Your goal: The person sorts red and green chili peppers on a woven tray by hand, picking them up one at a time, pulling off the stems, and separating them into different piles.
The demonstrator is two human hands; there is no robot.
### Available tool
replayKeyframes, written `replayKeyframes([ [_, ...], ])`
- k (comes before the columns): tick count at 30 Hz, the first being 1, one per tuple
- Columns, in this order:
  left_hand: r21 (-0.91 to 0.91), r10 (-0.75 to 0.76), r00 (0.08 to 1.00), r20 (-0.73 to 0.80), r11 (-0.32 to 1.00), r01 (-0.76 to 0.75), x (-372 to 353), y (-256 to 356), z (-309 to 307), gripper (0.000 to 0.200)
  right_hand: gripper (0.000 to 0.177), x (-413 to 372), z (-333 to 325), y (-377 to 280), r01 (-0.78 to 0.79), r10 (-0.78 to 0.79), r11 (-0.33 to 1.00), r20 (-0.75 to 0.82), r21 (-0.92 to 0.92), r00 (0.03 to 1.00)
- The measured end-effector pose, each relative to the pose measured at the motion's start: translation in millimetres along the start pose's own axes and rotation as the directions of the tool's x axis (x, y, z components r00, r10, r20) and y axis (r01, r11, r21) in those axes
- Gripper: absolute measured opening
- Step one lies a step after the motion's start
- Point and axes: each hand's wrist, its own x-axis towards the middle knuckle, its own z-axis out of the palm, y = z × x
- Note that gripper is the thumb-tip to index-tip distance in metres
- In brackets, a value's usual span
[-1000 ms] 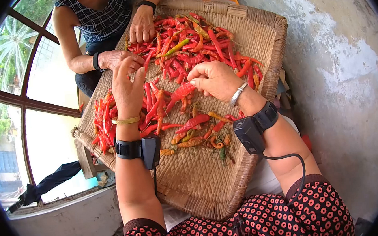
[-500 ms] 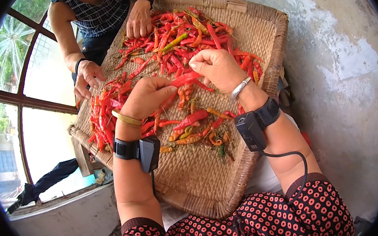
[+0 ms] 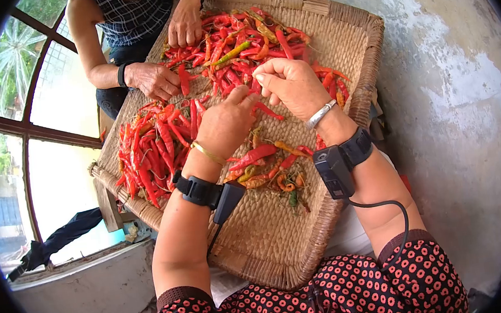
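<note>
My left hand (image 3: 230, 124) is over the middle of a woven tray (image 3: 252, 246), its back toward me and its fingers bent together beside red chili peppers; what they hold is hidden. Just to its right, my right hand (image 3: 295, 88) is closed in a pinch, thumb against fingertips, and I cannot make out anything in it. Behind both hands lies a mixed heap of red chili peppers (image 3: 235, 53). To the left is a denser red chili heap (image 3: 146, 156). Below my hands are red, orange and shrivelled peppers (image 3: 256, 156).
Across the tray, a co-worker's one hand (image 3: 184, 26) rests on the far heap. The co-worker's other hand (image 3: 154, 80) is by a red chili (image 3: 184, 80). A window and a folded umbrella (image 3: 61, 238) are left; a bare wall (image 3: 449, 109) stands right.
My left hand has moved right and slightly up; the red chili stretched between my hands no longer shows there. My right hand barely moved. The co-worker's nearer hand has moved right, to a chili.
</note>
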Motion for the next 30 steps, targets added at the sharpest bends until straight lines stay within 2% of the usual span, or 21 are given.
replayKeyframes([
  [3, 0.103, -0.055, 0.996, 0.071, 0.994, 0.048, -0.5, 4.3, 16.6, 0.032, 0.016, -0.2, 0.2, 0.2, 0.011, -0.011, 1.0, 0.026, -0.009, 1.0],
  [4, 0.129, -0.029, 0.999, 0.017, 0.991, 0.026, -0.7, 1.3, 22.3, 0.029, 0.016, 0.2, 0.6, 1.6, 0.013, -0.013, 1.0, 0.027, -0.007, 1.0],
  [6, 0.15, -0.051, 0.998, 0.048, 0.988, 0.043, -1.6, -5.2, 30.3, 0.026, 0.016, 0.9, 0.6, 5.6, 0.047, -0.044, 0.996, 0.039, -0.071, 0.998],
  [8, 0.169, -0.071, 0.994, 0.081, 0.984, 0.056, -0.2, -8.8, 26.1, 0.022, 0.016, -0.6, 1.2, 1.2, 0.027, -0.026, 0.999, 0.036, -0.029, 0.999],
  [10, -0.147, 0.046, 0.999, -0.018, 0.988, -0.048, -0.9, -14.8, 14.2, 0.015, 0.015, -1.8, 0.2, -0.5, 0.007, -0.007, 1.0, 0.027, 0.016, 1.0],
  [11, -0.147, 0.049, 0.999, -0.016, 0.988, -0.05, -0.7, -13.7, 5.8, 0.015, 0.015, -1.7, -0.5, -0.7, 0.016, -0.015, 1.0, 0.019, -0.006, 1.0],
  [12, -0.383, -0.121, 0.99, 0.068, 0.913, 0.138, -0.4, -11.7, -4.1, 0.016, 0.015, -1.5, -0.9, -1.1, 0.025, -0.024, 0.999, 0.012, -0.028, 1.0],
  [13, -0.575, -0.262, 0.946, 0.189, 0.752, 0.323, -1.0, -12.5, -10.1, 0.017, 0.015, -1.1, -0.7, -0.7, 0.026, -0.026, 0.999, 0.011, -0.027, 1.0],
  [14, -0.568, -0.245, 0.966, 0.087, 0.784, 0.25, -3.5, -20.1, -7.7, 0.017, 0.015, -0.5, -0.3, 0.5, 0.036, -0.036, 0.999, -0.026, 0.003, 0.999],
  [15, -0.568, -0.245, 0.966, 0.087, 0.784, 0.25, -4.5, -22.5, -9.8, 0.017, 0.015, -0.2, -0.1, 1.2, 0.046, -0.044, 0.998, -0.062, 0.033, 0.997],
  [16, -0.68, -0.332, 0.934, 0.136, 0.654, 0.331, -4.7, -23.0, -13.6, 0.016, 0.015, -0.9, 0.1, 0.9, 0.046, -0.044, 0.998, -0.062, 0.033, 0.997],
  [18, -0.812, -0.436, 0.864, 0.252, 0.39, 0.434, -4.7, -28.7, -22.3, 0.014, 0.015, -0.7, -0.1, -2.0, 0.1, -0.094, 0.995, -0.209, 0.021, 0.973],
  [19, -0.812, -0.434, 0.867, 0.246, 0.395, 0.429, -5.2, -30.2, -26.4, 0.014, 0.015, -0.4, -0.5, -3.5, 0.107, -0.101, 0.994, -0.212, 0.02, 0.972],
  [21, -0.908, -0.482, 0.852, 0.206, 0.23, 0.349, -7.4, -31.2, -32.5, 0.012, 0.017, -1.1, -1.3, -5.0, 0.038, -0.002, 0.986, -0.219, 0.162, 0.976],
  [22, -0.938, -0.502, 0.839, 0.21, 0.138, 0.318, -7.8, -32.3, -35.2, 0.011, 0.018, -0.7, -3.3, -4.3, 0.004, 0.022, 0.989, -0.178, 0.148, 0.984],
  [23, -0.938, -0.502, 0.839, 0.211, 0.138, 0.318, -8.3, -32.5, -38.8, 0.011, 0.018, 0.5, -2.4, -1.4, 0.003, 0.023, 0.989, -0.178, 0.148, 0.984],
  [25, -0.968, -0.485, 0.848, 0.214, 0.013, 0.251, -9.0, -31.3, -46.2, 0.011, 0.019, 3.1, 0.7, 8.2, 0.093, -0.089, 0.995, -0.101, 0.029, 0.991],
  [26, -0.979, -0.494, 0.847, 0.193, -0.036, 0.202, -8.9, -32.5, -45.1, 0.012, 0.019, 4.1, 1.4, 11.6, 0.09, -0.087, 0.996, -0.1, 0.028, 0.991],
  [28, -0.984, -0.496, 0.851, 0.174, -0.059, 0.166, -9.7, -41.3, -42.1, 0.013, 0.02, 5.1, 2.4, 15.0, 0.197, -0.206, 0.977, -0.112, -0.085, 0.972],
  [30, -0.989, -0.5, 0.854, 0.143, -0.093, 0.112, -11.9, -47.7, -42.2, 0.015, 0.02, 2.9, 1.0, 10.3, 0.137, -0.142, 0.989, -0.1, -0.056, 0.985],
])
